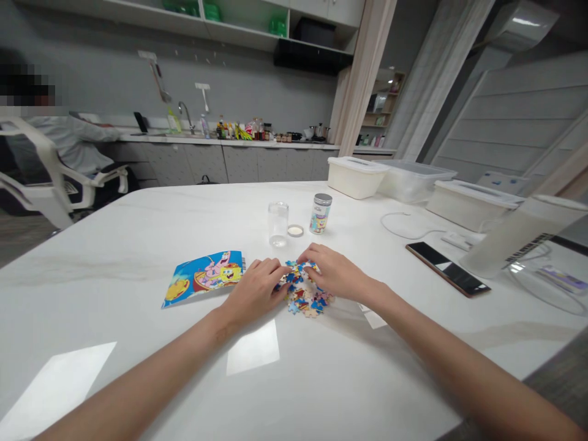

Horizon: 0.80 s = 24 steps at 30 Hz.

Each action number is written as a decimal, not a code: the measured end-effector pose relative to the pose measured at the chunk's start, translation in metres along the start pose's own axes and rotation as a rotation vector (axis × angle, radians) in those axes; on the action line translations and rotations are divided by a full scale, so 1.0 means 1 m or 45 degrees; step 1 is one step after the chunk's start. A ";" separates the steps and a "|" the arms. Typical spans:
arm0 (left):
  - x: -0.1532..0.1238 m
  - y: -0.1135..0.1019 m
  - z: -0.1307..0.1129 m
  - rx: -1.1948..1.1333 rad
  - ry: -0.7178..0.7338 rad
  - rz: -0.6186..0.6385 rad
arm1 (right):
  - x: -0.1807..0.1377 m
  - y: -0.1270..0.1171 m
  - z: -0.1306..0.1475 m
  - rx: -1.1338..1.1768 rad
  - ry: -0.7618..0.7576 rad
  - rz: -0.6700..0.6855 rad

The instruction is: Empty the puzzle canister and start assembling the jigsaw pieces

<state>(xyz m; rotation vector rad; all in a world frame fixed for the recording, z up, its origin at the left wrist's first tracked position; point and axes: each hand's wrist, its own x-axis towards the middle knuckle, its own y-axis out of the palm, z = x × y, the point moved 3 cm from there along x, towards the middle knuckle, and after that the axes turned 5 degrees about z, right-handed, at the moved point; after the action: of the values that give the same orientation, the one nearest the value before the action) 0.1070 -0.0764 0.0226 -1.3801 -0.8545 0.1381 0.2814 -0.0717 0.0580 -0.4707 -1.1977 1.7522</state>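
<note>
A: Hands and pieces, quick?

B: Puzzle pieces heaped loosely, mid-frame. Your left hand is at the heap's left edge, fingers curled; your right hand arches over its upper right, fingers bent, partly open. Can't tell if you grip a piece with either.

A: What could go wrong?

B: If you spread too fast, pieces could skid across the slick-looking top, maybe under the picture sheet, left of centre. Reach too far up-frame and your knuckles might tip the clear jar or nudge the lid just beside it.

A: Surface, room?

B: Your table is glossy white, glare patches lower left. Phone at right. Grey kitchen counter across the upper frame; seated person, upper left.
</note>
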 end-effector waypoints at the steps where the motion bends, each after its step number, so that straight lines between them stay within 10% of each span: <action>1: 0.000 0.000 0.000 -0.007 -0.008 0.009 | -0.001 -0.002 0.003 -0.114 -0.029 0.076; 24: -0.006 -0.003 0.002 -0.016 -0.155 0.041 | -0.025 0.010 -0.003 -0.084 -0.256 0.099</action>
<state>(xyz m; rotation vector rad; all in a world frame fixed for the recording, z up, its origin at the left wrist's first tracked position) 0.1005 -0.0783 0.0223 -1.4089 -0.9360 0.2440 0.2914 -0.0923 0.0435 -0.3911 -1.3982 1.8651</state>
